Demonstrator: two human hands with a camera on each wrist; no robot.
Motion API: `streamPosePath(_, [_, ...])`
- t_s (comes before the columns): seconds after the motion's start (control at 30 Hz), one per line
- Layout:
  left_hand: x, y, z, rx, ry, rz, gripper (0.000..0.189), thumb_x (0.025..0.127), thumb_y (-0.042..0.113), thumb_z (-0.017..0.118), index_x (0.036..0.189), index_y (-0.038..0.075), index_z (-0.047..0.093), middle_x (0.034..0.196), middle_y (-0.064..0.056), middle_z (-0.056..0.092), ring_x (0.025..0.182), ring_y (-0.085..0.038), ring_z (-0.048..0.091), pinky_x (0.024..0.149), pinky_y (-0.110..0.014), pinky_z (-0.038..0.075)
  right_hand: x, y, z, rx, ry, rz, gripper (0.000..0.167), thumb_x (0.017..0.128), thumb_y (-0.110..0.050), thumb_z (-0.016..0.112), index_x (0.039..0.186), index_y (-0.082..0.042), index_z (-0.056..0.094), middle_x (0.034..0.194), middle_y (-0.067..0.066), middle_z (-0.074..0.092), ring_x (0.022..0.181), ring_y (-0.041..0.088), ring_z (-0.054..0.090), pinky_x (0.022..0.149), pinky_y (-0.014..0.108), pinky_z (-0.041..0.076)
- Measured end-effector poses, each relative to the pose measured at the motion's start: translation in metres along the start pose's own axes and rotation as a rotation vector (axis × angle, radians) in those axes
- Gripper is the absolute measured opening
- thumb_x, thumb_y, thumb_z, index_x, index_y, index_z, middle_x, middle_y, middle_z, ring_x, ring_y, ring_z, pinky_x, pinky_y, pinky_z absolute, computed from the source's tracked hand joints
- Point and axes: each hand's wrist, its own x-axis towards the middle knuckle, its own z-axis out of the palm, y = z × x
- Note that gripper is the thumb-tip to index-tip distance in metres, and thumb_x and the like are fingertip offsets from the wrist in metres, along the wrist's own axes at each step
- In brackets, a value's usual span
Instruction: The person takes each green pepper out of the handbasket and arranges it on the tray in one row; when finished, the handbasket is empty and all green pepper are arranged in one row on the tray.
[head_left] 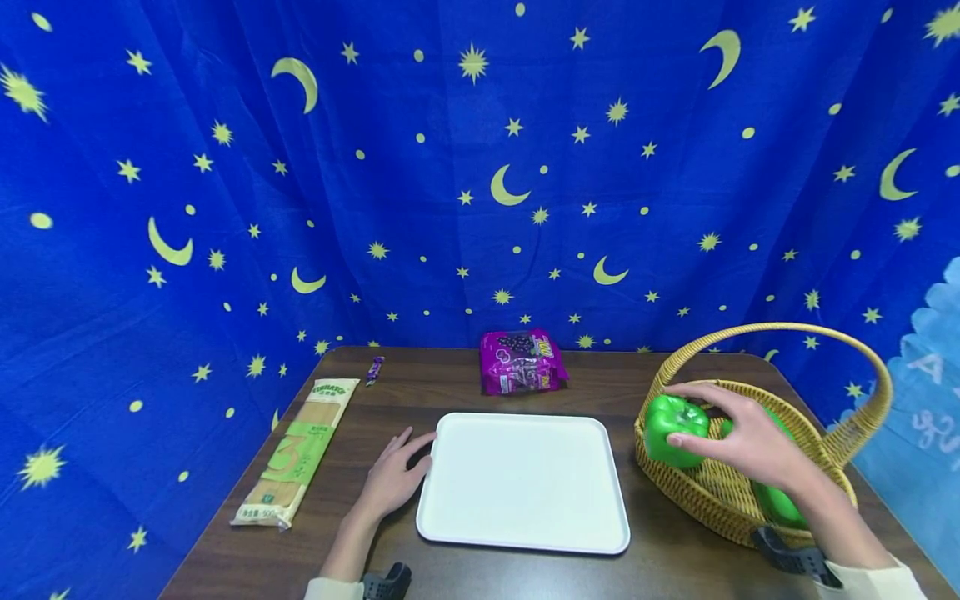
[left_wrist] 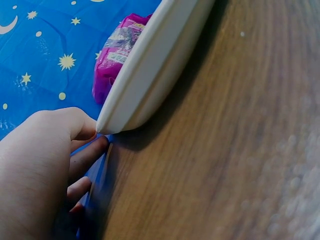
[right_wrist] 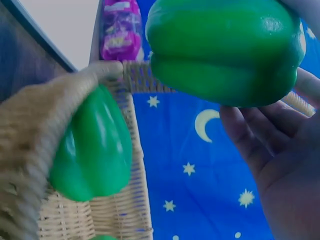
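Observation:
My right hand [head_left: 757, 437] grips a green bell pepper [head_left: 675, 429] between thumb and fingers, over the left side of a wicker basket [head_left: 682, 500]. In the right wrist view that held pepper [right_wrist: 225, 50] appears above the rim, and another green bell pepper [right_wrist: 92, 150] lies inside the basket. More green [head_left: 780, 504] shows in the basket, partly hidden by my right forearm. My left hand [head_left: 393, 479] lies at the left edge of a white tray [head_left: 525, 483], fingers loosely extended. Its thumb and index fingertip are right at the tray's rim [left_wrist: 135, 95] in the left wrist view.
Behind the tray sits a purple snack bag [head_left: 521, 362]. A long pack of noodles [head_left: 300, 454] lies on the left of the wooden table [head_left: 420, 383], with a small purple wrapped candy [head_left: 375, 370] near its top. The basket's tall handle [head_left: 787, 329] arches upward. A blue star-patterned curtain [head_left: 450, 167] hangs behind.

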Motion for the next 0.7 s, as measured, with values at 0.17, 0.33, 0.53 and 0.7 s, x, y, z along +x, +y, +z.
streamPosePath(0.17, [0.000,-0.001,0.000,0.001,0.008,0.013,0.040,0.095,0.035,0.056,0.134,0.032,0.057,0.150,-0.015,0.035,0.139,-0.042,0.022,0.105,-0.068,0.018,0.001,-0.010,0.010,0.015,-0.043,-0.031,0.058,0.076,-0.034,0.082,0.129,-0.030,0.059,0.120,-0.010,0.059,0.095,0.014,0.057,0.071,0.034,0.052])
streamPosePath(0.33, [0.000,-0.001,-0.001,-0.001,0.010,0.018,0.040,0.094,0.036,0.056,0.134,0.032,0.058,0.150,-0.015,0.036,0.139,-0.042,0.022,0.105,-0.068,0.018,0.004,-0.017,0.023,0.039,-0.064,-0.073,0.060,0.074,-0.036,0.083,0.129,-0.035,0.057,0.119,-0.009,0.060,0.092,0.012,0.058,0.071,0.034,0.053])
streamPosePath(0.53, [-0.001,-0.001,-0.001,-0.002,0.014,0.028,0.039,0.094,0.037,0.056,0.133,0.031,0.059,0.149,-0.015,0.038,0.139,-0.041,0.024,0.106,-0.068,0.019,0.004,-0.022,0.044,0.062,-0.108,-0.081,0.062,0.073,-0.045,0.082,0.128,-0.038,0.056,0.117,-0.014,0.059,0.092,0.009,0.058,0.072,0.036,0.054])
streamPosePath(0.7, [-0.002,0.000,-0.001,0.000,0.015,0.030,0.039,0.094,0.036,0.057,0.132,0.032,0.059,0.149,-0.016,0.038,0.138,-0.043,0.024,0.104,-0.069,0.020,0.003,-0.023,0.064,0.055,-0.132,-0.090,0.063,0.070,-0.052,0.080,0.127,-0.038,0.056,0.116,-0.017,0.059,0.094,0.007,0.058,0.074,0.033,0.054])
